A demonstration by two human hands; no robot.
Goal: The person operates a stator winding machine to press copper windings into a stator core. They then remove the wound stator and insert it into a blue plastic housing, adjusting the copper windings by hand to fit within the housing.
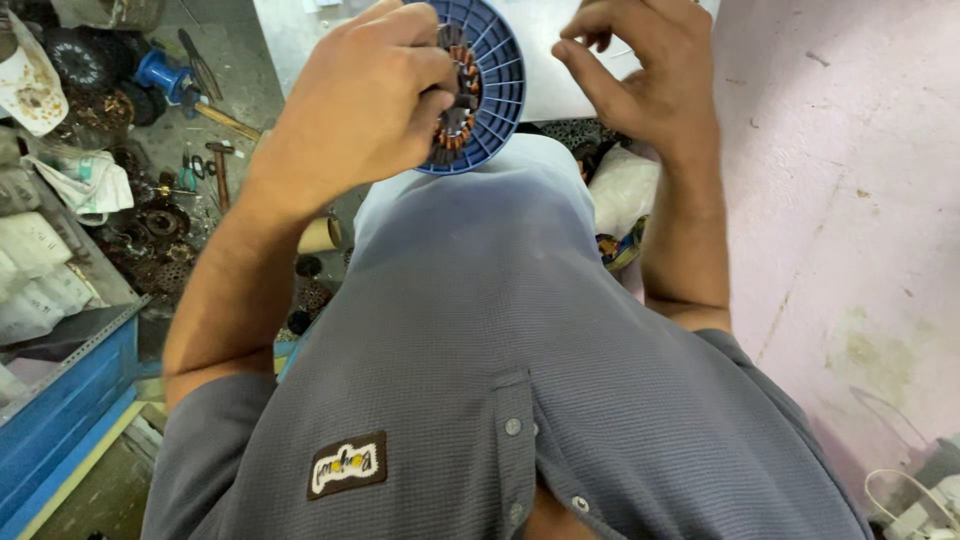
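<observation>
Copper-wound stator [458, 100] sits inside a round blue ribbed housing [497, 85], held up in front of the chest near the top of the view. The left hand [360, 105] grips it from nine o'clock, fingers curled tight over the windings and the housing's near edge. At three o'clock of the housing the right hand [645, 70] hovers close without clearly touching it, fingers bent and loosely pinched together; whether they hold a thin wire cannot be told. Below both hands, toward six o'clock, spreads the person's grey shirt [500, 350]. Out at nine o'clock a cluttered floor carries a hammer [218, 165], dark metal rings [160, 222] and white sacks [35, 270]; a blue metal frame [60, 410] lies at eight o'clock. A pink wall [850, 200] fills the three o'clock side.
</observation>
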